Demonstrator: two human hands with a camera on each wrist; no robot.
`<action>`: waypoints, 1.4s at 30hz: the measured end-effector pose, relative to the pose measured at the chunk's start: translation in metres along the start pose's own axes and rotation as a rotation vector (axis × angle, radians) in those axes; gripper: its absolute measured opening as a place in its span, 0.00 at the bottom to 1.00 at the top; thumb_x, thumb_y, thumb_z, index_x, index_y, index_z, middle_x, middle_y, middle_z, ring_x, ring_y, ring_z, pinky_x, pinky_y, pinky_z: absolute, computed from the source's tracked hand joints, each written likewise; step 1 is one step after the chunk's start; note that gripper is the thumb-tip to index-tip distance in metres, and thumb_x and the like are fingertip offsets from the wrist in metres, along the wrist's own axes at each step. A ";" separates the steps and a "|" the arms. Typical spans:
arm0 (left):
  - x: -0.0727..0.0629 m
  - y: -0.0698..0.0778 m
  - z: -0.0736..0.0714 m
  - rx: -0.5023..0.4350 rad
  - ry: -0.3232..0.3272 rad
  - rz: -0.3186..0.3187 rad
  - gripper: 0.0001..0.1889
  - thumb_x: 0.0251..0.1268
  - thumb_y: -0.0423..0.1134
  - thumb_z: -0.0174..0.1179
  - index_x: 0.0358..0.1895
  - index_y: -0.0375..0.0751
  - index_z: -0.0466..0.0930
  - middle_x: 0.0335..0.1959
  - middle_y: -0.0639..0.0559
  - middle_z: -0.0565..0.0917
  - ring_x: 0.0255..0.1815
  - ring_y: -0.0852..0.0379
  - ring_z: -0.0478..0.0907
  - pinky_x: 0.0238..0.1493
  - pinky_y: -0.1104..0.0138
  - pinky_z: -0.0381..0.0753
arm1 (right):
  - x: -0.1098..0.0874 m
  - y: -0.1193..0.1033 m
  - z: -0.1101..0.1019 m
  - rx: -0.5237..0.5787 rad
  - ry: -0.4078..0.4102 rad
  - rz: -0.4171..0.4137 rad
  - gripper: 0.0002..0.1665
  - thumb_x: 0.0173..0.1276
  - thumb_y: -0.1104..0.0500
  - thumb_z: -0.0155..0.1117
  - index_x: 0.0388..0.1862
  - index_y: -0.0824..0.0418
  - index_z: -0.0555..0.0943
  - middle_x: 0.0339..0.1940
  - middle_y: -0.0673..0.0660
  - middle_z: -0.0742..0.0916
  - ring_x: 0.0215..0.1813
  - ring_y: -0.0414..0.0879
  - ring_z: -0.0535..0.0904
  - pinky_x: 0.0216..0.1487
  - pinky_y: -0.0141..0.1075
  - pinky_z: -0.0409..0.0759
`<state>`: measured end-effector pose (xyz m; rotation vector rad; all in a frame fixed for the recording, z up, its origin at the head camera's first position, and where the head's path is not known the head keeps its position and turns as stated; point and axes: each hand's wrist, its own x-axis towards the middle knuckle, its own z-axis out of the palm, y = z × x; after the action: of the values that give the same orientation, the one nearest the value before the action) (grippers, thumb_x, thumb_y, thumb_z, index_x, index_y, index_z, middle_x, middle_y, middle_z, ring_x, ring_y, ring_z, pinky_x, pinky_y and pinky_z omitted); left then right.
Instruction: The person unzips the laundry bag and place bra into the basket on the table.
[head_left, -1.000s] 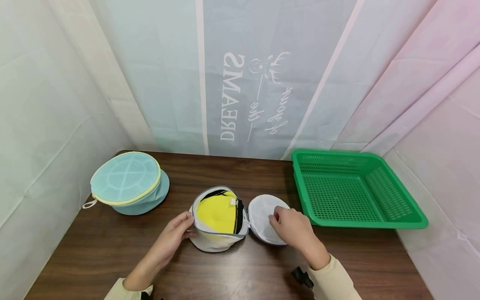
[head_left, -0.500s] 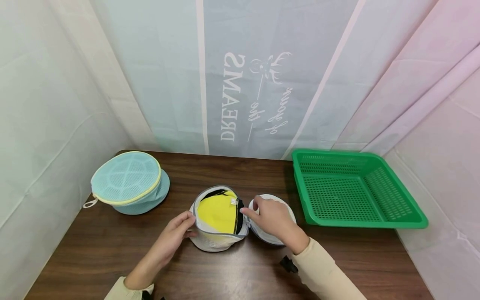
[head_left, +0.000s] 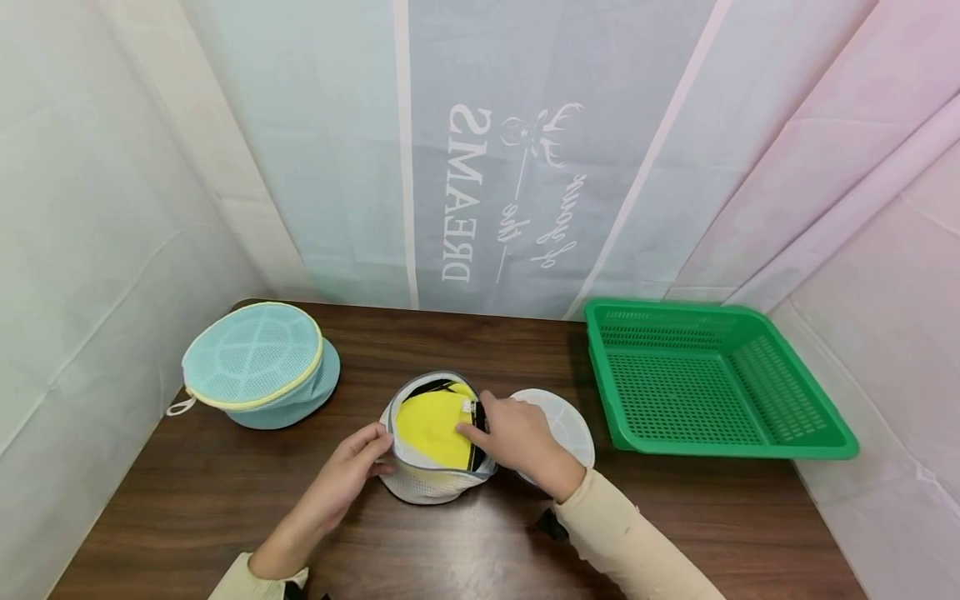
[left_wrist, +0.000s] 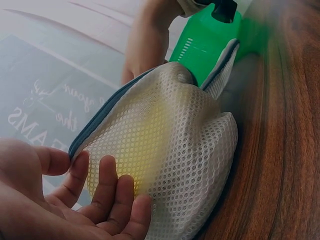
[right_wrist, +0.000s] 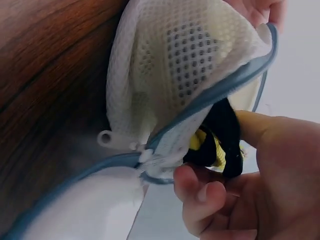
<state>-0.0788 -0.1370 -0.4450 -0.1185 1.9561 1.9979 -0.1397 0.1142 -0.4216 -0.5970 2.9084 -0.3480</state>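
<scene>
A white mesh laundry bag (head_left: 431, 486) with a grey zipped rim stands with its round lid (head_left: 566, 421) folded back to the right. Inside lies a yellow cloth piece (head_left: 431, 429) with black trim and a small white label; its exact kind cannot be told. My left hand (head_left: 347, 467) pinches the bag's left rim between thumb and forefinger, the other fingers beside the mesh (left_wrist: 165, 155). At the bag's right side, my right hand (head_left: 521, 437) pinches the cloth's black trim (right_wrist: 225, 130) between thumb and fingers. A white zip pull (right_wrist: 106, 139) hangs near the lid's hinge.
A blue mesh laundry bag (head_left: 258, 358) with a yellow zip stands at the table's back left. The green plastic basket (head_left: 813, 417) is at the right. Fabric curtains (head_left: 337, 167) enclose the brown wooden table (head_left: 480, 550) at the back and sides.
My right hand has moved left from the folded-back lid to the bag's opening and now pinches the black trim. The left hand stays at the rim.
</scene>
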 end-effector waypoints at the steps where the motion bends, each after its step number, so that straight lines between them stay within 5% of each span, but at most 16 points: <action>1: 0.000 0.000 0.000 0.008 -0.008 0.003 0.12 0.82 0.37 0.47 0.45 0.28 0.73 0.42 0.48 0.74 0.49 0.54 0.73 0.55 0.58 0.79 | 0.000 -0.001 0.000 -0.006 0.011 -0.017 0.29 0.70 0.37 0.66 0.46 0.62 0.79 0.16 0.49 0.76 0.17 0.44 0.71 0.18 0.38 0.71; 10: 0.001 -0.002 0.000 0.028 -0.048 0.017 0.12 0.81 0.38 0.48 0.45 0.28 0.72 0.41 0.48 0.73 0.48 0.54 0.73 0.54 0.61 0.79 | 0.000 -0.009 0.003 0.017 0.129 -0.150 0.22 0.66 0.45 0.73 0.46 0.60 0.79 0.24 0.52 0.84 0.18 0.42 0.74 0.18 0.36 0.72; 20: 0.002 -0.004 0.001 0.028 -0.058 0.010 0.12 0.81 0.38 0.49 0.45 0.29 0.72 0.41 0.48 0.73 0.48 0.53 0.73 0.54 0.61 0.80 | 0.002 -0.013 0.006 0.497 -0.014 -0.010 0.31 0.62 0.49 0.78 0.53 0.65 0.74 0.28 0.50 0.79 0.25 0.40 0.72 0.26 0.33 0.73; 24: 0.003 -0.005 0.002 0.025 -0.059 0.010 0.12 0.82 0.38 0.49 0.46 0.29 0.72 0.41 0.49 0.73 0.49 0.53 0.73 0.54 0.61 0.80 | 0.002 -0.013 0.011 0.580 -0.032 0.041 0.33 0.61 0.49 0.78 0.53 0.66 0.71 0.29 0.52 0.78 0.28 0.42 0.73 0.28 0.34 0.73; 29: 0.003 -0.006 0.002 0.025 -0.059 0.013 0.12 0.82 0.38 0.49 0.45 0.29 0.72 0.41 0.49 0.73 0.49 0.53 0.73 0.54 0.61 0.80 | 0.001 -0.014 0.014 0.514 -0.026 0.051 0.35 0.64 0.44 0.75 0.55 0.69 0.76 0.35 0.54 0.84 0.31 0.42 0.78 0.32 0.37 0.78; 33: 0.004 -0.006 0.003 0.029 -0.058 0.012 0.12 0.81 0.38 0.49 0.46 0.29 0.72 0.42 0.49 0.74 0.49 0.54 0.73 0.54 0.61 0.80 | 0.000 -0.015 0.017 0.336 -0.002 0.020 0.24 0.65 0.40 0.72 0.36 0.61 0.81 0.23 0.50 0.82 0.23 0.41 0.75 0.23 0.36 0.74; 36: 0.004 -0.005 0.003 0.030 -0.056 0.010 0.12 0.81 0.38 0.49 0.46 0.29 0.73 0.42 0.49 0.74 0.49 0.54 0.73 0.54 0.61 0.80 | -0.001 -0.016 0.021 0.175 0.043 0.010 0.25 0.65 0.38 0.71 0.21 0.53 0.75 0.15 0.47 0.75 0.17 0.41 0.69 0.16 0.35 0.67; 42: 0.004 -0.005 0.003 0.023 -0.050 0.010 0.12 0.81 0.38 0.49 0.45 0.29 0.72 0.41 0.49 0.73 0.48 0.54 0.73 0.53 0.61 0.80 | 0.000 -0.018 0.022 0.066 0.106 0.011 0.28 0.66 0.40 0.69 0.14 0.51 0.69 0.12 0.46 0.71 0.13 0.41 0.65 0.12 0.34 0.62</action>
<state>-0.0804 -0.1333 -0.4506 -0.0521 1.9513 1.9650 -0.1284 0.0942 -0.4384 -0.5688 2.9852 -0.4867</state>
